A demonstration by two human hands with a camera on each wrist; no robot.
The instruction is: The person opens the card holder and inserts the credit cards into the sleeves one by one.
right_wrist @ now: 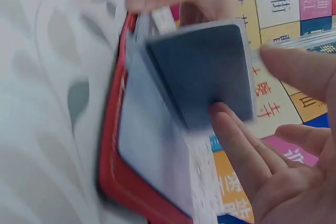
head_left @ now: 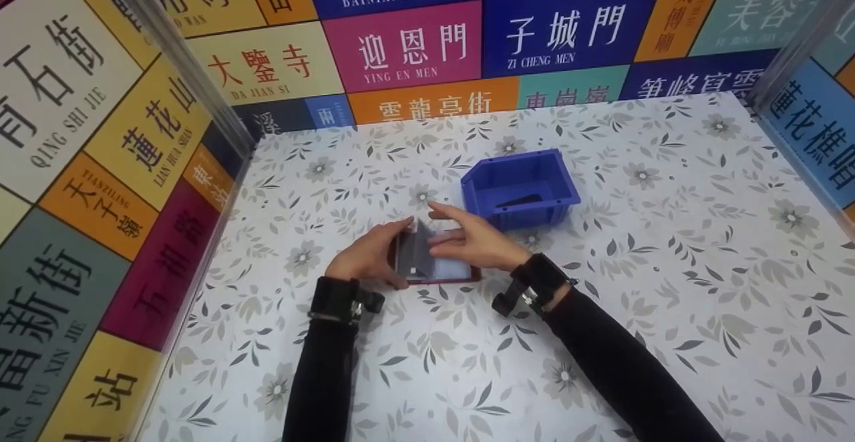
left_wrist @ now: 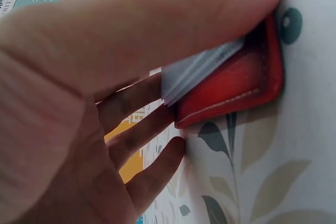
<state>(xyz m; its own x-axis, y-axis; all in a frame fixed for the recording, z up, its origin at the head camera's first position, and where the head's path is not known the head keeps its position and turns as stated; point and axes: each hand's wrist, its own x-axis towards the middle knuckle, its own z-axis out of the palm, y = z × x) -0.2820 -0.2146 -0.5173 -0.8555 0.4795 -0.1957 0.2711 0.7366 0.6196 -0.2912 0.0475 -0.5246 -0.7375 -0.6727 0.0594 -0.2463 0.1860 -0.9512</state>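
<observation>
A small red card holder (left_wrist: 226, 85) with clear plastic sleeves lies open on the table in front of me. My left hand (head_left: 367, 252) grips its left side, with the thumb on the near edge and the fingers at the far edge. One plastic sleeve (right_wrist: 205, 72) stands up from the holder at a slant. Against that sleeve rests a fingertip of my right hand (head_left: 484, 242), whose other fingers and thumb are spread apart from it. Another sleeve (right_wrist: 149, 135) lies flat on the right half of the red cover.
A blue plastic bin (head_left: 541, 215) stands just beyond my right hand, with a dark narrow thing (head_left: 521, 200) inside whose kind I cannot tell. Flower-patterned covering (head_left: 427, 375) spreads over the table. Panels with coloured signs (head_left: 407, 48) enclose the back and sides.
</observation>
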